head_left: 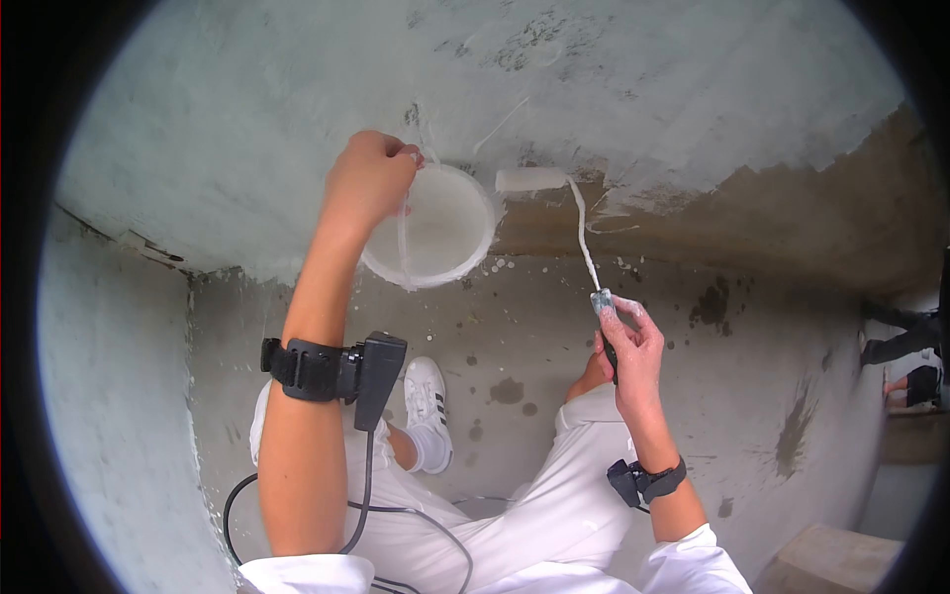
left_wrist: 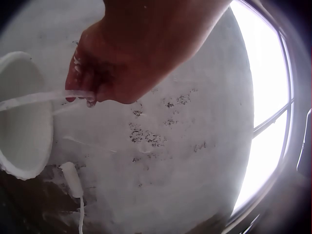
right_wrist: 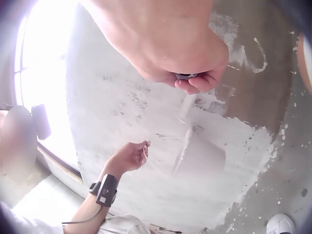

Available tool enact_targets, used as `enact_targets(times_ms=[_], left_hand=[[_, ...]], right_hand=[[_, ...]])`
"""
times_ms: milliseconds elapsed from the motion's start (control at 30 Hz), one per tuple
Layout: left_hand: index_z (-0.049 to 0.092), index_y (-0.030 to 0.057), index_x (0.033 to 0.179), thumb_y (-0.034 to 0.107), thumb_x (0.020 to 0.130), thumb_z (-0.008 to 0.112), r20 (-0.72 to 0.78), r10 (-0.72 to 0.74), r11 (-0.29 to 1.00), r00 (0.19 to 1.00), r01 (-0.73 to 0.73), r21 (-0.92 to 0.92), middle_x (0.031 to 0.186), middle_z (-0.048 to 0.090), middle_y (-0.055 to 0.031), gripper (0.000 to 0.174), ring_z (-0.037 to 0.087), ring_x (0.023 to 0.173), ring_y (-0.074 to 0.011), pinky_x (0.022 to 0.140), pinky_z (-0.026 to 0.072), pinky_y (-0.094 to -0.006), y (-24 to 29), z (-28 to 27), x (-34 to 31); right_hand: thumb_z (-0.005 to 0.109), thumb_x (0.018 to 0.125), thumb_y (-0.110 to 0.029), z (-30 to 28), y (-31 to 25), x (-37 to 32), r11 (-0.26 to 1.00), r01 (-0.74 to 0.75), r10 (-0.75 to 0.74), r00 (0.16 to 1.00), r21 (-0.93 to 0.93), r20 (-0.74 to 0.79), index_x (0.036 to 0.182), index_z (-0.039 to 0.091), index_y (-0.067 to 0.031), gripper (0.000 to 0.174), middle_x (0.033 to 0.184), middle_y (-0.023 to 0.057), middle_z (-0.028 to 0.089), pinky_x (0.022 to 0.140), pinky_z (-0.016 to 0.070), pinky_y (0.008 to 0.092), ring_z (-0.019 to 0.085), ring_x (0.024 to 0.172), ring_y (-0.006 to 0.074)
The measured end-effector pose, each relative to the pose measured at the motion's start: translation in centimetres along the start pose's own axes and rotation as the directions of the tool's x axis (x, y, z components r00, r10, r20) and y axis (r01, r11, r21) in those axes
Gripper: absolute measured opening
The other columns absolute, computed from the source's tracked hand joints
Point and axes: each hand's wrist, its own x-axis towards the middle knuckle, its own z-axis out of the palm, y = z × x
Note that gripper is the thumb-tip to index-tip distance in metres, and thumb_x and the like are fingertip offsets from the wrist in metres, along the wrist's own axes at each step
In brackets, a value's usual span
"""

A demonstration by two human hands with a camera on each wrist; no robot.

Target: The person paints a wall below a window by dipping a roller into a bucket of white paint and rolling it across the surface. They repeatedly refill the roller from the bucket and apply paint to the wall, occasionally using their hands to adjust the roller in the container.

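My left hand (head_left: pixel 368 180) grips the pale handle (head_left: pixel 403 243) of a white bucket (head_left: pixel 490 230). The bucket hangs against the wall, its mouth facing me and its inside coated white. My right hand (head_left: pixel 636 354) holds a paint roller by its dark grip (head_left: pixel 609 346), with white smears on the fingers. Its white sleeve (head_left: pixel 531 179) lies at the wall just right of the bucket, at the end of a paint-coated rod (head_left: pixel 583 223). In the left wrist view the roller (left_wrist: pixel 72 179) shows below the bucket rim (left_wrist: pixel 50 131). The right wrist view largely hides the grip inside the hand.
Whitish paint covers much of the wall (head_left: pixel 247 119), with a bare brown patch (head_left: pixel 792 213) on the right. Drops and dark stains mark the floor (head_left: pixel 534 327). A black cable (head_left: pixel 435 540) crosses my lap. Another person (head_left: pixel 920 381) is at the far right. A bright window (left_wrist: pixel 261 97) lies beyond.
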Motion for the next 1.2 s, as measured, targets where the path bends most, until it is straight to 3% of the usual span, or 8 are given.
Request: enact_targets(times_ms=[67, 167, 467, 567, 700, 833, 1067, 1200], left_hand=[[0.073, -0.0045, 0.096, 0.018, 0.088, 0.061, -0.03, -0.017, 1.0, 0.999, 0.017, 0.013, 0.076, 0.068, -0.0141, 0.027, 0.066, 0.056, -0.0241, 0.065, 0.0534, -0.0358, -0.2, -0.3, 0.0], [0.07, -0.0059, 0.098, 0.018, 0.089, 0.057, -0.041, 0.016, 0.999, 0.999, -0.014, 0.049, 0.073, 0.059, -0.0047, 0.029, 0.057, 0.06, -0.0147, 0.058, 0.053, -0.031, -0.1, -0.6, -0.2], [0.07, -0.0053, 0.096, 0.018, 0.088, 0.055, 0.018, -0.039, 0.995, 0.999, 0.037, 0.09, 0.073, 0.058, -0.0042, 0.028, 0.058, 0.061, -0.0146, 0.059, 0.0536, -0.0303, -1.0, -1.9, -0.6], [0.072, -0.0054, 0.099, 0.017, 0.088, 0.06, -0.022, -0.06, 0.996, 0.998, 0.061, 0.066, 0.076, 0.067, -0.014, 0.027, 0.065, 0.059, -0.0225, 0.063, 0.0519, -0.0354, -1.4, -2.4, -0.9], [0.071, -0.0064, 0.101, 0.018, 0.089, 0.06, -0.028, -0.084, 0.993, 0.996, 0.086, 0.078, 0.078, 0.067, -0.014, 0.029, 0.066, 0.06, -0.0228, 0.065, 0.0523, -0.0359, -1.7, -3.0, -1.2], [0.071, -0.0074, 0.101, 0.018, 0.089, 0.06, -0.06, -0.098, 0.993, 0.993, 0.101, 0.06, 0.078, 0.069, -0.0152, 0.03, 0.067, 0.062, -0.0236, 0.066, 0.0524, -0.0362, -1.4, -3.5, -1.6], [0.07, -0.0058, 0.096, 0.019, 0.094, 0.055, -0.167, -0.063, 0.98, 0.984, 0.093, 0.176, 0.07, 0.061, -0.0075, 0.029, 0.059, 0.057, -0.0155, 0.059, 0.0509, -0.0312, -1.5, -5.4, -2.8], [0.072, -0.0026, 0.095, 0.02, 0.091, 0.059, -0.242, -0.097, 0.978, 0.965, 0.138, 0.156, 0.079, 0.07, -0.0188, 0.026, 0.069, 0.075, -0.033, 0.073, 0.0518, -0.0416, 0.8, -6.2, -4.7]], right_hand=[[0.065, 0.098, -0.022, 0.3, -0.3, 0.6, 0.999, -0.043, 0.043, 0.998, 0.02, -0.034, 0.118, 0.061, -0.0016, 0.029, 0.068, 0.0041, 0.057, 0.04, 0.0277, 0.0222, 0.04, 0.043, 0.0051], [0.066, 0.098, -0.022, 1.1, 1.7, 1.8, 0.989, -0.122, 0.128, 0.989, 0.079, -0.076, 0.118, 0.059, -0.0033, 0.029, 0.069, 0.0036, 0.056, 0.039, 0.0278, 0.0225, 0.041, 0.044, 0.0054], [0.067, 0.094, -0.019, 3.3, 10.0, 6.9, 0.97, -0.243, 0.242, 0.961, 0.005, -0.131, 0.107, 0.059, -0.003, 0.023, 0.063, 0.0012, 0.054, 0.038, 0.0287, 0.0251, 0.043, 0.043, 0.0072], [0.067, 0.093, -0.018, 3.6, 13.0, 9.4, 0.955, -0.298, 0.294, 0.948, -0.013, -0.121, 0.106, 0.059, -0.0026, 0.022, 0.062, 0.0013, 0.053, 0.038, 0.0298, 0.026, 0.045, 0.044, 0.008], [0.067, 0.092, -0.015, 5.0, 15.2, 12.3, 0.921, -0.389, 0.387, 0.913, 0.01, -0.132, 0.1, 0.058, -0.0036, 0.017, 0.066, 0.0023, 0.054, 0.038, 0.0309, 0.0253, 0.043, 0.044, 0.0078], [0.067, 0.092, -0.014, 5.0, 13.3, 12.0, 0.908, -0.416, 0.419, 0.902, 0.051, -0.103, 0.103, 0.056, -0.0029, 0.019, 0.067, 0.0034, 0.054, 0.038, 0.031, 0.0253, 0.044, 0.045, 0.0084], [0.062, 0.096, -0.013, 2.5, 1.1, 7.2, 0.925, -0.367, 0.369, 0.929, 0.097, -0.006, 0.112, 0.052, -0.0023, 0.021, 0.073, 0.0065, 0.055, 0.04, 0.0325, 0.0253, 0.044, 0.048, 0.0086], [0.059, 0.097, -0.013, 2.4, -2.2, 5.5, 0.939, -0.329, 0.329, 0.944, 0.101, 0.017, 0.112, 0.051, -0.0014, 0.02, 0.076, 0.0079, 0.055, 0.041, 0.0339, 0.0248, 0.045, 0.049, 0.009]])
